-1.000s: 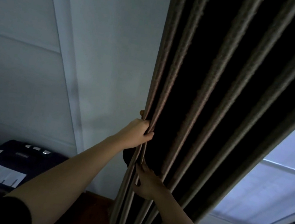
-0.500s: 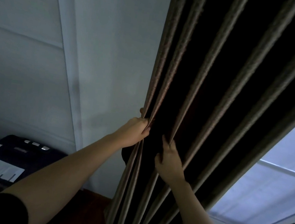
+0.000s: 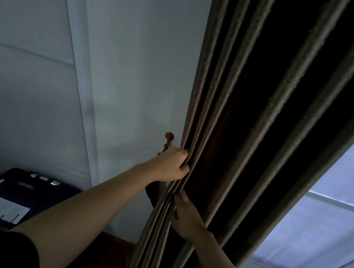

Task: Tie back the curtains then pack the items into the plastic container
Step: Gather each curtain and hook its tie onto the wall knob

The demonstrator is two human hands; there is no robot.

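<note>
Left hand (image 3: 170, 167): raised at arm's length, with the fingers curled round the gathered left-edge folds of the heavy grey-brown pleated fabric curtain (image 3: 256, 99). The grip is tight, and the folds are bunched inside the fist.

Right hand (image 3: 185, 216): just below the left hand on the same bundle of folds. The thumb lies flat against the front of the pleats. The fingers pass behind the cloth and are hidden, so I report a narrow pinch on the fabric but cannot count the folds taken.

Curtain: it hangs in the middle of the view, from the top edge down to the floor, in long vertical pleats with deep dark hollows between them. Its left edge lies against the pale white panelled wall (image 3: 136, 60). Its right side covers part of the bright window (image 3: 329, 223), which stands far right.

Small round brown wooden wall hook (image 3: 169, 136): fixed to the wall just above my left knuckles and beside the curtain's edge. A dark cloth strip (image 3: 151, 195) hangs under that hand, against the wall. I cannot tell what it is fastened to.

Surroundings: a dark blue-black boxy case (image 3: 22, 189) with a white paper label (image 3: 2, 211) sits near left. Reddish-brown wooden flooring (image 3: 115, 241) runs along the foot of the wall. A short black sleeve (image 3: 7, 251) covers my left upper arm.
</note>
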